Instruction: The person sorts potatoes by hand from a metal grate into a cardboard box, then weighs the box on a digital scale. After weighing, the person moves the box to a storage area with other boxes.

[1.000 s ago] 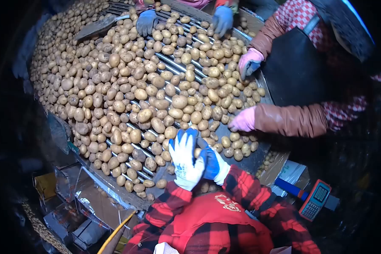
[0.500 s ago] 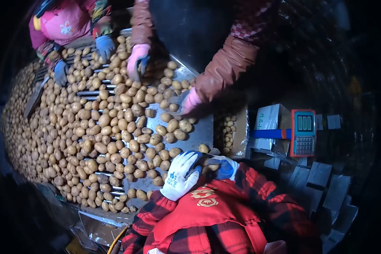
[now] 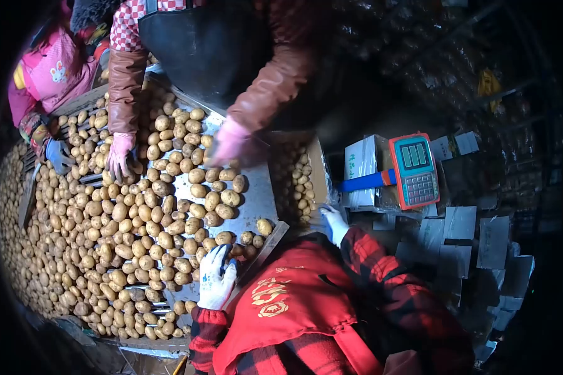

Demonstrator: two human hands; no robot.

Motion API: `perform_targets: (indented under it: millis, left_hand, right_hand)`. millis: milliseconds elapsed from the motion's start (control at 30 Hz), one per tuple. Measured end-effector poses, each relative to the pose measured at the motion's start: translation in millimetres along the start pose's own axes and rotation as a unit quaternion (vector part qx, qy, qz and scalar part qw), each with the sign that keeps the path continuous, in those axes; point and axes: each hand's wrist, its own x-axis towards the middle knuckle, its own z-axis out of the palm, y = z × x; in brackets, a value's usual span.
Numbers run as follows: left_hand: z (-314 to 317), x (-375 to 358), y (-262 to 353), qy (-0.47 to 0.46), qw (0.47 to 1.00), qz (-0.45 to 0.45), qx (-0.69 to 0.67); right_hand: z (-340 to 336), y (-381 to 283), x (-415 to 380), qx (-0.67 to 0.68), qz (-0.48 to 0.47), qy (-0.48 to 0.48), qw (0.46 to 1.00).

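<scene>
My left hand (image 3: 215,279), in a white glove with blue on the fingers, is at the near edge of the sorting table. Its fingers are apart and reach over potatoes (image 3: 224,238) there; I see nothing held. At the near end of a cardboard box (image 3: 321,170) is my right hand (image 3: 334,225), gloved alike. Its fingers stretch toward the box corner and look open, though the tips are partly hidden. Several potatoes (image 3: 303,181) lie inside that box. A wooden edge strip (image 3: 270,249) of the table runs between my hands.
Many potatoes (image 3: 119,231) cover the slatted table. Across from me a person in a dark apron (image 3: 197,53) works with pink-gloved hands (image 3: 230,140) among the potatoes. Another person in pink (image 3: 55,75) is at far left. A red scale display (image 3: 413,170) and stacked cartons (image 3: 460,223) are right.
My hands have parted: the left moved left to the potatoes, the right moved to the box and no longer shows the potato it held. The view shifted; the person opposite moved their hands.
</scene>
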Motion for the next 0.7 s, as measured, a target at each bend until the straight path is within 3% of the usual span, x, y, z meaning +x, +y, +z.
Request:
perform_targets:
  millis: [100, 167, 233, 300, 367, 400, 500, 567, 600, 667, 700]
  left_hand:
    - [-15, -11, -24, 0.046, 0.998, -0.041, 0.027]
    - [-27, -18, -53, 0.080, 0.994, -0.068, 0.039]
    - [-47, -25, -75, 0.131, 0.983, -0.106, 0.070]
    - [-65, -32, -105, 0.202, 0.964, -0.133, 0.111]
    - [-87, -42, -138, 0.244, 0.940, -0.186, 0.147]
    - [-97, -46, -145, 0.273, 0.922, -0.205, 0.183]
    - [-118, -54, -181, 0.341, 0.876, -0.239, 0.242]
    - [-120, -55, -207, 0.379, 0.843, -0.239, 0.300]
    - [-126, -44, -184, 0.321, 0.828, -0.313, 0.337]
    - [-115, -29, -179, 0.312, 0.817, -0.251, 0.414]
    - [-97, -22, -190, 0.366, 0.793, -0.261, 0.411]
  right_hand:
    - [55, 4, -36, -0.108, -0.107, -0.139, 0.979]
    - [97, 13, -50, -0.283, -0.240, -0.193, 0.908]
    - [141, 12, -75, -0.288, -0.195, -0.288, 0.892]
    - [177, 9, -100, -0.361, -0.244, -0.357, 0.826]
    - [198, 31, -99, -0.452, -0.383, -0.355, 0.723]
    - [211, 21, -112, -0.469, -0.312, -0.395, 0.726]
    - [232, 34, -110, -0.516, -0.299, -0.447, 0.667]
    - [237, 37, -115, -0.537, -0.291, -0.435, 0.662]
    - [238, 37, -115, -0.550, -0.301, -0.427, 0.652]
    - [245, 42, -109, -0.567, -0.329, -0.422, 0.626]
    - [245, 43, -104, -0.573, -0.340, -0.423, 0.614]
